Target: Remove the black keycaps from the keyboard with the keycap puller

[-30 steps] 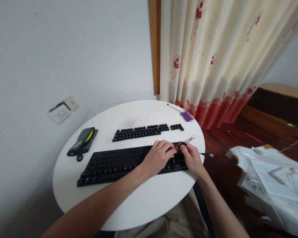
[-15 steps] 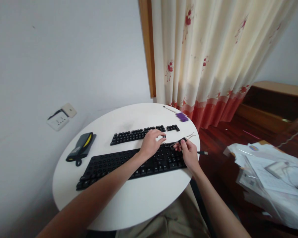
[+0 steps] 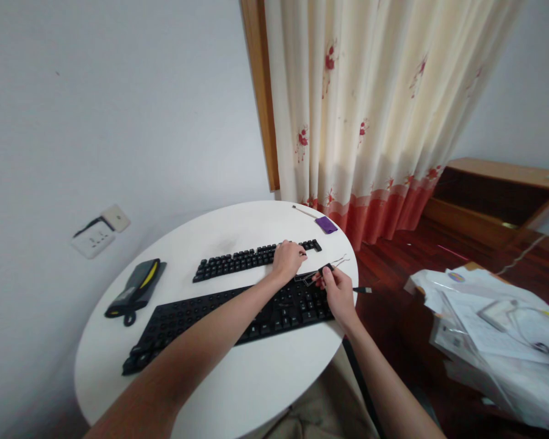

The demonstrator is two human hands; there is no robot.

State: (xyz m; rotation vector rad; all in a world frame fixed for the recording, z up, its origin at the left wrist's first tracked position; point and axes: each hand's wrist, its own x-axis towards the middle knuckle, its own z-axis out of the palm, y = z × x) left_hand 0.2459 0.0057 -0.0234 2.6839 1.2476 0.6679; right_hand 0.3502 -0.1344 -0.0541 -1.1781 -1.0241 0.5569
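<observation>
My left hand [image 3: 289,258] is closed in a pinch on a small black keycap, just in front of the right end of the removed keycaps [image 3: 233,263], which stand in rows behind the keyboard. My right hand [image 3: 338,288] is closed around the black handle of a wire keycap puller [image 3: 326,269]; its thin wire ends stick out on both sides. That hand is over the right end of the black keyboard [image 3: 183,317], which lies across the white table. Most of its left part is stripped to bare switches, while keys remain at the right and along the front-left edge. My left forearm hides its middle.
A grey pouch with a yellow edge [image 3: 137,289] lies at the table's left. At the back right are a purple cloth [image 3: 326,225] and a thin brush [image 3: 304,211]. A USB plug [image 3: 363,290] hangs over the right edge. Papers and plastic bags [image 3: 494,341] are piled farther right.
My left hand has moved with the keycap, closer to the rows of removed keycaps. My right hand keeps the puller over the keyboard. The whole view has shifted slightly.
</observation>
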